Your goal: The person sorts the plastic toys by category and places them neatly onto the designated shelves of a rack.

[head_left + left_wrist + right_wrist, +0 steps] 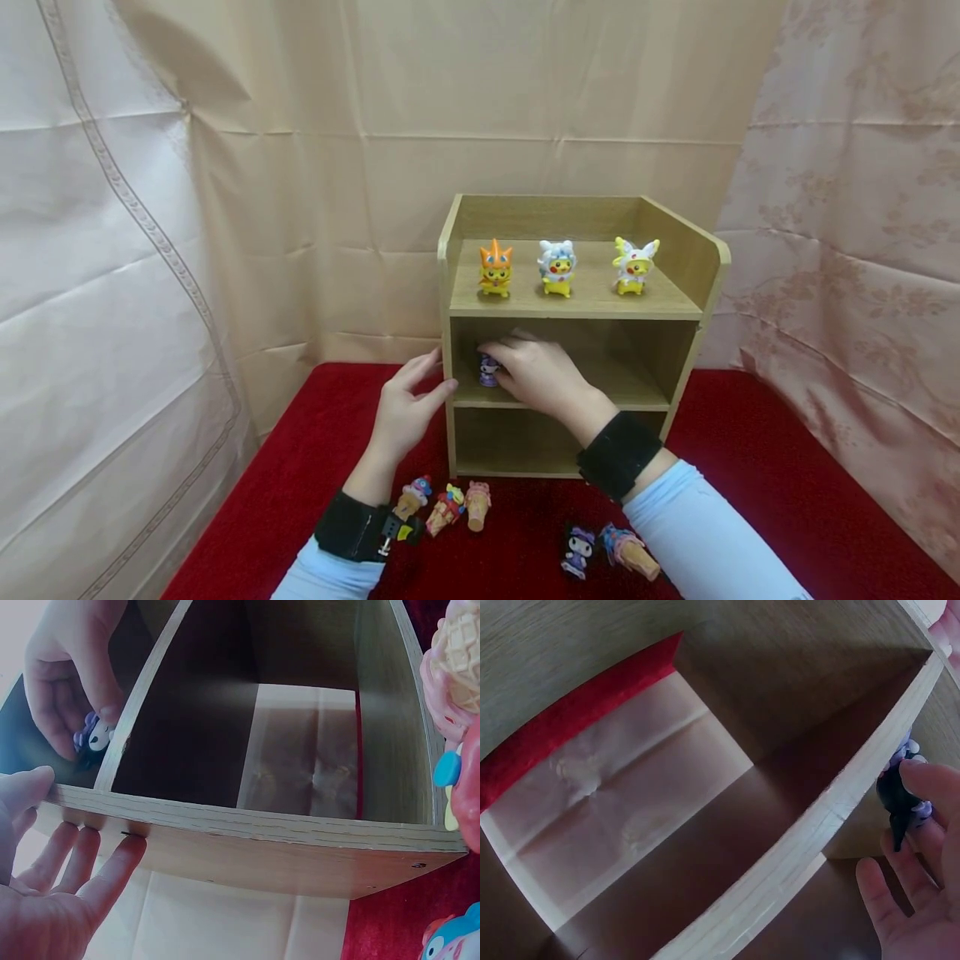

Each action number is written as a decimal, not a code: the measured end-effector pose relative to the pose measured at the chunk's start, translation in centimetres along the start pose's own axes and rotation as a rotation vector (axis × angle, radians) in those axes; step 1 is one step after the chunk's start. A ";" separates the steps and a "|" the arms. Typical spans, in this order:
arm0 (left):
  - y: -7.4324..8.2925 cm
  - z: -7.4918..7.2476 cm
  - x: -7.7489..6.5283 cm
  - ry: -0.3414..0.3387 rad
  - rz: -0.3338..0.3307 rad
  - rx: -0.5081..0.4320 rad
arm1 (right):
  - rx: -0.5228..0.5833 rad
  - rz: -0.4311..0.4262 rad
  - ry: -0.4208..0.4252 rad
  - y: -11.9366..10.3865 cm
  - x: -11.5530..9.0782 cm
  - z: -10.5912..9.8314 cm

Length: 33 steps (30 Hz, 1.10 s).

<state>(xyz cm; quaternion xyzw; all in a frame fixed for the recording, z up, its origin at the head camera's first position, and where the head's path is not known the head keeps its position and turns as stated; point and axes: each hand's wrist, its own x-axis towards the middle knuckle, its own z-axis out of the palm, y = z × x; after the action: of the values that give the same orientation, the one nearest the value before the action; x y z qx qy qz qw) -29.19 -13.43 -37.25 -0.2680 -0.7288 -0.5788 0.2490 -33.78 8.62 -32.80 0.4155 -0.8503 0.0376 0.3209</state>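
Note:
On the left end of the middle shelf of a wooden rack (575, 315), a small purple and white figurine (488, 372) stands upright. My right hand (542, 373) reaches in and pinches it between thumb and fingers. In the right wrist view the dark back of the figurine (897, 791) shows beside the thumb. My left hand (402, 412) touches the rack's left side panel, its fingers fairly straight and spread. The left wrist view shows those fingertips (129, 847) against the outer face of the panel.
Three figurines stand on the top shelf: orange (495, 268), white-blue (557, 268) and white-yellow (633, 267). On the red cloth (300, 433) before the rack lie several cone-shaped figurines (446, 510), a purple figurine (577, 552) and another cone figurine (630, 552).

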 end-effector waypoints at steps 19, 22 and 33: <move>0.1 0.1 0.1 -0.007 0.000 -0.010 | 0.463 0.291 -0.189 0.6 0.3 0.1; 0.1 0.0 0.1 -0.007 -0.006 -0.011 | 0.459 0.298 -0.192 0.6 0.2 0.0; 0.1 0.0 0.0 -0.008 -0.018 -0.013 | 0.429 0.323 -0.200 0.6 0.2 0.3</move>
<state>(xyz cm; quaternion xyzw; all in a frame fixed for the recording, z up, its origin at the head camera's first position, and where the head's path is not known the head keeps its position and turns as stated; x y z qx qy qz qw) -29.10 -13.43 -37.15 -0.2652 -0.7284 -0.5847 0.2390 -34.43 8.83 -32.78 0.3348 -0.9055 0.2260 0.1302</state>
